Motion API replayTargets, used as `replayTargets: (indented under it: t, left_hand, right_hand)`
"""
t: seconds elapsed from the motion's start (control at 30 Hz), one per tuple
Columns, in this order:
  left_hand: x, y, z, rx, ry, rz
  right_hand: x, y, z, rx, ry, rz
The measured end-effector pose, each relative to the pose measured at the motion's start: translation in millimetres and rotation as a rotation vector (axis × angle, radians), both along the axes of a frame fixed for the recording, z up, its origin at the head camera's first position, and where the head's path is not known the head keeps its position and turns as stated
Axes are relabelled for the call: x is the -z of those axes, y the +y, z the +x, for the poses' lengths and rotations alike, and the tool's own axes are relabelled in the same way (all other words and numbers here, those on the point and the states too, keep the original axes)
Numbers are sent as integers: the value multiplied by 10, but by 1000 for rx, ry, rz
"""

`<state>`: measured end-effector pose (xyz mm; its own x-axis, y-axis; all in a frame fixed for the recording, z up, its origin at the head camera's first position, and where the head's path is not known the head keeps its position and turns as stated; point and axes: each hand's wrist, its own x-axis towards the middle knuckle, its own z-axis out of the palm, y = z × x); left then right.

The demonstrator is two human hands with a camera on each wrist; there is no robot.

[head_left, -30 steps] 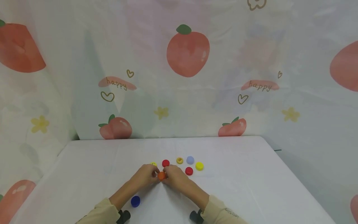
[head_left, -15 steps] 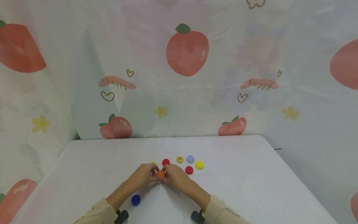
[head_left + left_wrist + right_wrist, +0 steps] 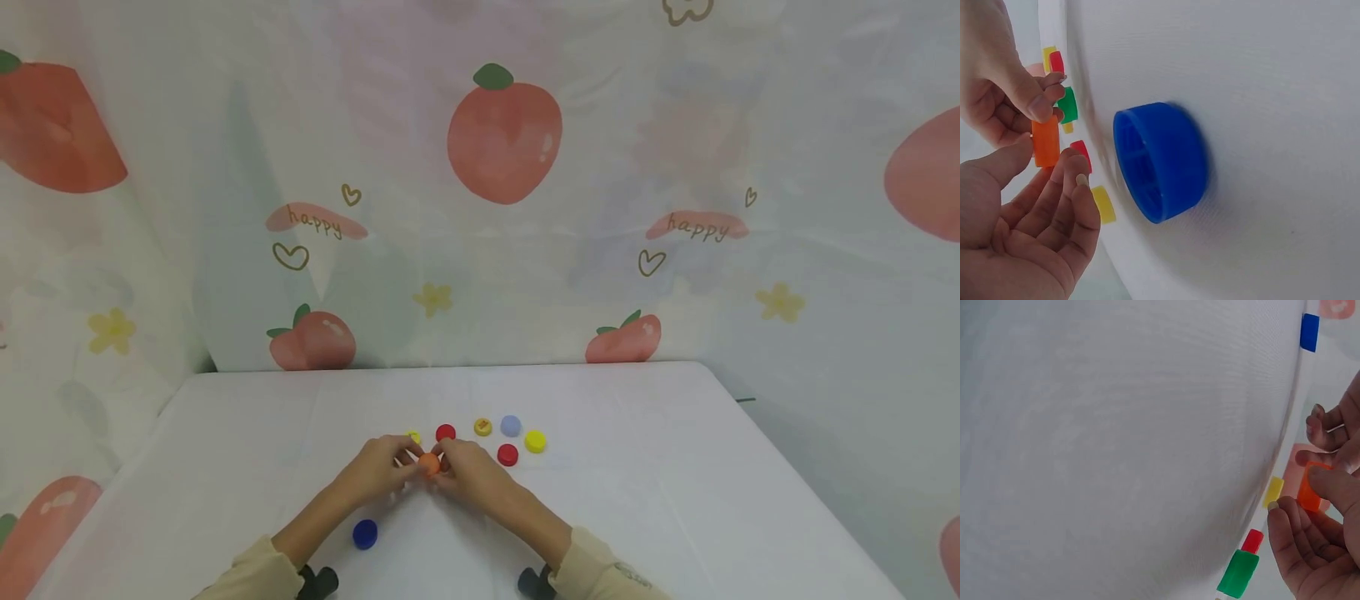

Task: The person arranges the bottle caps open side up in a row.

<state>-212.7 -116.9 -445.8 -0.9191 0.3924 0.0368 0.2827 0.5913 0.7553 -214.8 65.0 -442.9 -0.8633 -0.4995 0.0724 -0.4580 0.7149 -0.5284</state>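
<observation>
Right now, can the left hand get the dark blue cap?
Probably yes: nothing covers the dark blue cap on the table. But the left hand holds the orange cap, so it would likely have to let go first.

The word "happy" (image 3: pixel 315 222) stands twice on the backdrop (image 3: pixel 525 250).

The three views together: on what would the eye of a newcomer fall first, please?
Probably on the large printed fruit, high in the middle of the head view. Next, perhaps, on the orange cap, held between the left hand and right hand, lower down. In the left wrist view, the blue cap stands out, near the centre.
</observation>
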Motion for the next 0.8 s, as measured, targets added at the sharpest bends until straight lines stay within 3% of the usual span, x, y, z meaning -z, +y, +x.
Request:
replayTargets:
  t: [0.2, 0.5, 0.8]
  left_hand:
    - [-53, -21, 41, -10, 1, 3]
    - [-63, -76, 102, 10, 19, 29]
    - [-63, -128, 151, 37, 77, 65]
  right_hand:
    - [1, 28, 13, -41, -31, -90]
    - [-23, 102, 38, -66, -147, -297]
    - [-36, 164, 20, -29, -447, -483]
